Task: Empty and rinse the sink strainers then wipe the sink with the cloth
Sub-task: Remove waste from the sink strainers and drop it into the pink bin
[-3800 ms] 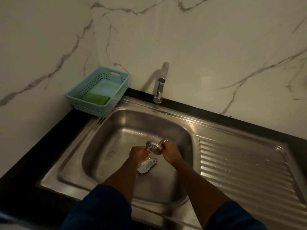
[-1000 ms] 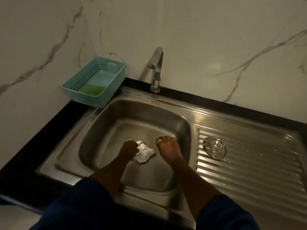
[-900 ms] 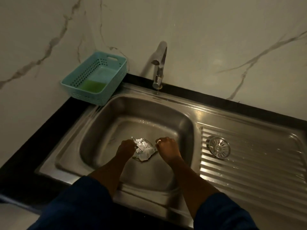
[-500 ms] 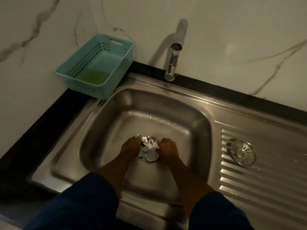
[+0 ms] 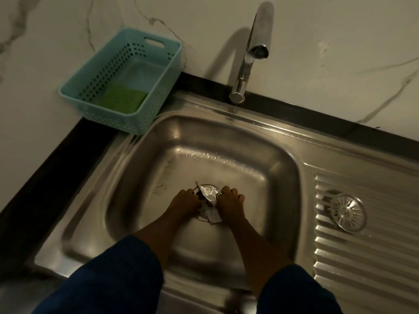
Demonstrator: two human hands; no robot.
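Currently I note, teal basket (image 5: 108, 120) with green pad (image 5: 123, 98) on the counter (image 5: 45, 177) at rear left, left hand (image 5: 184, 202) and right hand (image 5: 227, 203) both curled on crumpled foil (image 5: 209, 193) over the sink (image 5: 140, 200) drain, one strainer (image 5: 348, 213) lying on the drainboard (image 5: 362, 268) at right.

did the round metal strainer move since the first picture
Yes. The round metal strainer went from above the steel sink basin rightward onto the ribbed drainboard, where it lies now.
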